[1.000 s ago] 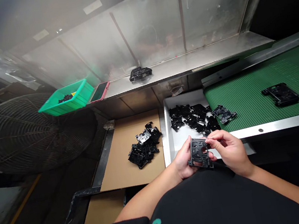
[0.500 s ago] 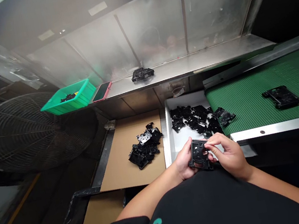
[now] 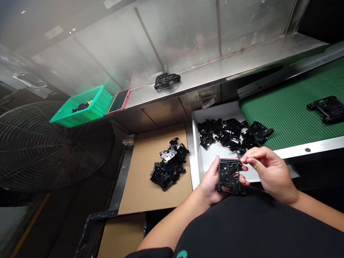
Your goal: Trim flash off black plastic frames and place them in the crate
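My left hand (image 3: 210, 184) is closed around a black plastic frame (image 3: 229, 175), a squarish part with cut-outs, held tilted in front of my body. Its fingers reach behind the frame and show at the right side. My right hand (image 3: 273, 171) is just right of the frame's upper corner, thumb and forefinger pinched together. Anything between those fingertips is too small to make out. Beyond my hands, a white tray (image 3: 198, 142) contains a heap of similar black parts (image 3: 225, 133).
Black parts and a silvery plate (image 3: 168, 154) lie on cardboard (image 3: 135, 188) at left. A green conveyor belt (image 3: 288, 114) at right carries a black assembly (image 3: 330, 110). On the metal shelf stand a green bin (image 3: 89, 109), a phone (image 3: 120, 101) and another black assembly (image 3: 166, 80). A large fan (image 3: 39, 146) stands left.
My right hand has drawn back slightly to the right, its pinched fingertips now off the frame's face. My left hand still holds the frame. The view has shifted a little.
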Action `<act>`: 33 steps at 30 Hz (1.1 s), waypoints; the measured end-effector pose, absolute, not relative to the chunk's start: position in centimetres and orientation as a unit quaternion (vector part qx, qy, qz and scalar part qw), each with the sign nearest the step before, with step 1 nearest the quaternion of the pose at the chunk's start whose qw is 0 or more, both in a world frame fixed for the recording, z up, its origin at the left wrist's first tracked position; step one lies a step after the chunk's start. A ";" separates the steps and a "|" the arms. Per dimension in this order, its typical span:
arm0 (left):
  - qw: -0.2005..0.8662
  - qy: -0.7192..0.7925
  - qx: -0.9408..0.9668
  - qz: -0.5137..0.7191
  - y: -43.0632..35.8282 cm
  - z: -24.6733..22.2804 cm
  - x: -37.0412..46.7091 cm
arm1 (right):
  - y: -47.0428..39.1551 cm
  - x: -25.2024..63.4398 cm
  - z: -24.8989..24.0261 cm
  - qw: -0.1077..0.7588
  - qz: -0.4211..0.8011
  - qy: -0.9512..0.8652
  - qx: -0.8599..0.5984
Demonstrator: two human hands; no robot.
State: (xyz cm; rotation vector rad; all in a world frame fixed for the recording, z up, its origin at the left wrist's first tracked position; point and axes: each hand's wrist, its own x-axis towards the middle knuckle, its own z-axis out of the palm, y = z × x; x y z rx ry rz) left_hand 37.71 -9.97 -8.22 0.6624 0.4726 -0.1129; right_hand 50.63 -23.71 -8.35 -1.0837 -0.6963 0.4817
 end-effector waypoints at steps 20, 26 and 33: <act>0.310 0.664 0.601 0.320 12.8 -16.8 25.5 | -23.3 50.4 -9.5 0.723 0.225 -0.292 -0.584; 0.318 0.510 0.738 0.307 8.7 -16.6 32.1 | -24.1 50.9 -9.6 0.733 0.189 -0.248 -0.604; 0.482 0.215 0.841 0.118 -1.4 -18.4 44.2 | -25.2 51.1 -9.6 0.740 0.164 -0.210 -0.617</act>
